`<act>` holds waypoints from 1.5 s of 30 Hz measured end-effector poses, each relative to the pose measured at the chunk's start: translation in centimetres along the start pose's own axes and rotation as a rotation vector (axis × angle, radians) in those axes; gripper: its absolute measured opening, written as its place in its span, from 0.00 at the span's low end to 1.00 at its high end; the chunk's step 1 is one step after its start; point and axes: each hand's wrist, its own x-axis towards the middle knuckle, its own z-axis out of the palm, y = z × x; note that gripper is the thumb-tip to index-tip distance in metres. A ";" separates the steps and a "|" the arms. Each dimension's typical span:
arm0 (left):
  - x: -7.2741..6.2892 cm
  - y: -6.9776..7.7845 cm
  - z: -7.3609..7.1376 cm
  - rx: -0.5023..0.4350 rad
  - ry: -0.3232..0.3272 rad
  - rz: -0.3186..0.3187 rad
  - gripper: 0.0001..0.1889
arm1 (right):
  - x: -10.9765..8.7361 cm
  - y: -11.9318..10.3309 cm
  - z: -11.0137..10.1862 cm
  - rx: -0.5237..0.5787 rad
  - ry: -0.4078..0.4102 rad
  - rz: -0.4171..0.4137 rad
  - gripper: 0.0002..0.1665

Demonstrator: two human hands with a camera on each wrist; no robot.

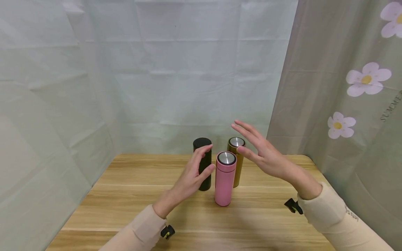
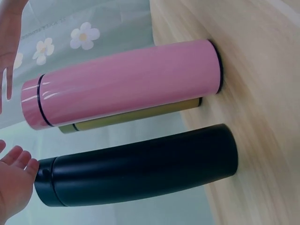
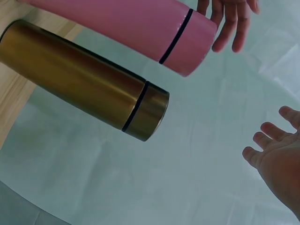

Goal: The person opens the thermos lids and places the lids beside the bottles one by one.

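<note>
Three vacuum flasks stand upright close together on the wooden table: a black flask [image 1: 206,170] on the left, a pink flask [image 1: 224,186] in front, and a gold flask [image 1: 239,169] behind it on the right. My left hand [image 1: 188,177] is beside the black flask, fingers loosely bent. In the left wrist view its fingertips [image 2: 31,167] come up to the black lid; whether they touch cannot be told. My right hand [image 1: 268,155] is raised by the gold flask's top, fingers extended. A gap separates it from the gold flask [image 3: 84,77] in the right wrist view.
The wooden table [image 1: 132,195] ends at a pale hanging cloth [image 1: 176,69] behind and on the left. On the right hangs a greyish curtain [image 1: 314,87] printed with white flowers. A small black device [image 1: 168,232] sits at the left wrist, another [image 1: 293,206] at the right.
</note>
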 end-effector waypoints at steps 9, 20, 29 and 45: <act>-0.3 -0.5 0.8 -0.035 -0.047 -0.035 0.32 | -0.2 0.0 0.9 0.015 -0.039 -0.003 0.38; -0.5 -1.2 2.0 -0.096 -0.073 -0.099 0.33 | -0.7 -0.5 2.0 -0.011 -0.045 -0.011 0.40; -0.6 -1.7 2.9 -0.149 -0.094 -0.195 0.36 | -1.1 -0.5 2.8 0.012 -0.033 -0.022 0.40; -0.4 -2.8 4.2 -0.292 -0.146 -0.308 0.47 | -1.6 0.1 4.1 0.035 -0.013 -0.018 0.40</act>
